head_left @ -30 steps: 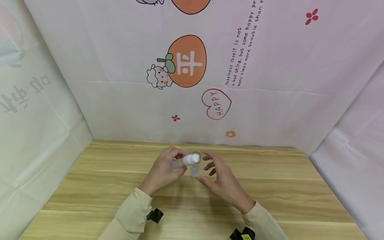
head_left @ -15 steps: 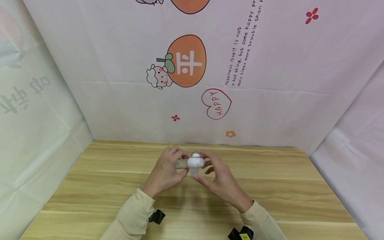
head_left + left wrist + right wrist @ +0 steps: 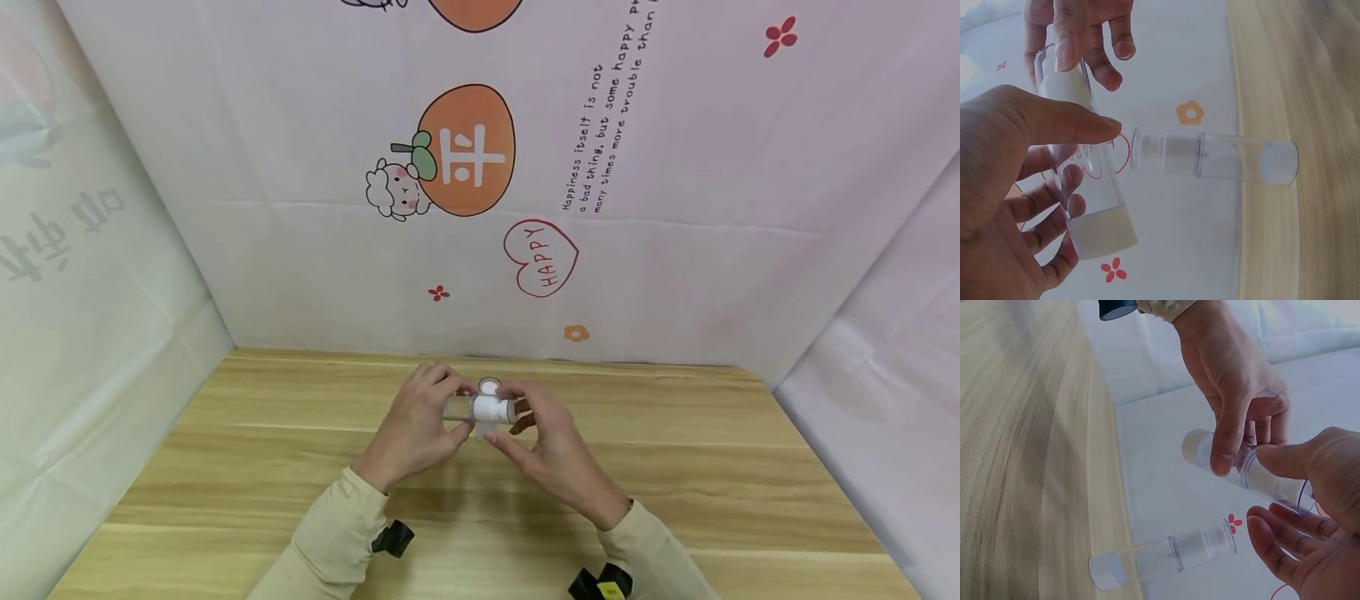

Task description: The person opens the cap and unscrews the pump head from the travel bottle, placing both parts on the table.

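A clear plastic pump bottle (image 3: pixel 491 408) with a white base (image 3: pixel 1102 232) is held nearly level above the table. My left hand (image 3: pixel 408 433) grips its body, thumb on one side and fingers on the other. At the capped end, my right hand (image 3: pixel 558 454) pinches the clear cap between thumb and fingers, seen in the right wrist view with the thumb (image 3: pixel 1291 460) lying along it. A second similar bottle (image 3: pixel 1232 156) stands upright on the table just behind, touched by neither hand. In the head view the held bottle partly hides it.
The wood-grain table (image 3: pixel 262 467) reaches back to a white printed cloth (image 3: pixel 337 275) hanging behind it. Cloth also hangs at the left side (image 3: pixel 112 333) and right side (image 3: pixel 885 392). Black devices sit on the left wrist (image 3: pixel 392 539) and right wrist (image 3: pixel 600 583).
The held bottle has turned from pointing toward the head camera to lying level, its cap end toward the right. My right hand has come onto that end from beside it.
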A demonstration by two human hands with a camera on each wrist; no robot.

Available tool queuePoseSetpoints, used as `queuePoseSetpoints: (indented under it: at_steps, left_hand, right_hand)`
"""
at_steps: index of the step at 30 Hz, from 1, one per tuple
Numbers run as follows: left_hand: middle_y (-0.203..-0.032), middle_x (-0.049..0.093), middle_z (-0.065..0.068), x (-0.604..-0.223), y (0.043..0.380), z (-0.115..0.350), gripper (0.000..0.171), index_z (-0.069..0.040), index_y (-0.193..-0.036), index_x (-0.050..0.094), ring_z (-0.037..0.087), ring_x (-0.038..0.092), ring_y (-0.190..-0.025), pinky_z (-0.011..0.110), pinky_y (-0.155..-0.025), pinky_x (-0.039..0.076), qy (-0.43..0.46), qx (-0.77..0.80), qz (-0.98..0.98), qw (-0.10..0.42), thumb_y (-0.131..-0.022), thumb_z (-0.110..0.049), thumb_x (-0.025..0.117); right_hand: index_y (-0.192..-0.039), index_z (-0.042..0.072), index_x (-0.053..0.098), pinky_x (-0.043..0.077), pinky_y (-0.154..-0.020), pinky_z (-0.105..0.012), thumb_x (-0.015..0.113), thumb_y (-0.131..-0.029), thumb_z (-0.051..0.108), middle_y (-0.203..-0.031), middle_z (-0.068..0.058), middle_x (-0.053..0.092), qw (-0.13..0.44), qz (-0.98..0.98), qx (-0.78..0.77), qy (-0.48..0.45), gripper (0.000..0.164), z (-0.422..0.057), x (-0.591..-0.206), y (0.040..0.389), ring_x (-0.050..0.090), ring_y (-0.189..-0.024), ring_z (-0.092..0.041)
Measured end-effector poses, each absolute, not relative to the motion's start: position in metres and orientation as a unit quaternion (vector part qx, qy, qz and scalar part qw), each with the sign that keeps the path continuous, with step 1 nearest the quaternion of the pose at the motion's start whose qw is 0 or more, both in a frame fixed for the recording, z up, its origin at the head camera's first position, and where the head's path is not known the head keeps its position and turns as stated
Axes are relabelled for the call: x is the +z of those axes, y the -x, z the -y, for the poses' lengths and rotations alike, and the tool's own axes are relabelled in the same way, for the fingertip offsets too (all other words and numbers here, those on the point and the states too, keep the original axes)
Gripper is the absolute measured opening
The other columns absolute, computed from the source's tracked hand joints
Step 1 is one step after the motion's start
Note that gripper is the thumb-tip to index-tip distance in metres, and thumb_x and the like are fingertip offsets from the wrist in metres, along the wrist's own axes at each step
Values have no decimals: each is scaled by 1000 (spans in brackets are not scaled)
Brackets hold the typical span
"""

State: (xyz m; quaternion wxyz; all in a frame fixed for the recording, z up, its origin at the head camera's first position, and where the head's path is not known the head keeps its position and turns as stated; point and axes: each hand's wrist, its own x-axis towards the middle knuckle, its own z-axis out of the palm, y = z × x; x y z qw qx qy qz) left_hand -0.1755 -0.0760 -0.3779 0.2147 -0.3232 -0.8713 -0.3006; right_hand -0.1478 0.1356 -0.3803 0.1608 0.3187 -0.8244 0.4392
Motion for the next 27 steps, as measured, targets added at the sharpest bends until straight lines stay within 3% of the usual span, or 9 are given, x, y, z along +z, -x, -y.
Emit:
queuePoseSetpoints:
  at_steps: [12, 18, 27]
  left_hand:
    - [-109, 64, 0, -377, 175, 80, 41, -9, -109, 71, 20, 59, -107, 42, -93, 51, 341, -341, 853, 200, -75, -11, 92]
    - [-110, 66, -2, -375, 176, 84, 40, -10, -113, 71, 15, 61, -104, 38, -90, 53, 352, -356, 849, 170, -78, -14, 90]
    - [-113, 66, 1, -373, 177, 86, 38, -8, -122, 70, 18, 61, -103, 37, -88, 53, 376, -347, 848, 141, -86, -16, 83]
  right_hand:
    - [-120, -2, 56, 59, -72, -30, 78, -86, -3, -113, -6, 65, 161, 814, 472, -299, 41, -140, -382, 147, 66, -90, -18]
    - [-118, 0, 58, 59, -74, -33, 78, -87, -2, -113, -5, 65, 150, 806, 499, -280, 37, -144, -383, 149, 66, -91, -20]
    - [-117, 2, 61, 59, -73, -32, 77, -87, -3, -114, -6, 66, 150, 800, 515, -269, 35, -147, -381, 151, 67, -93, -23]
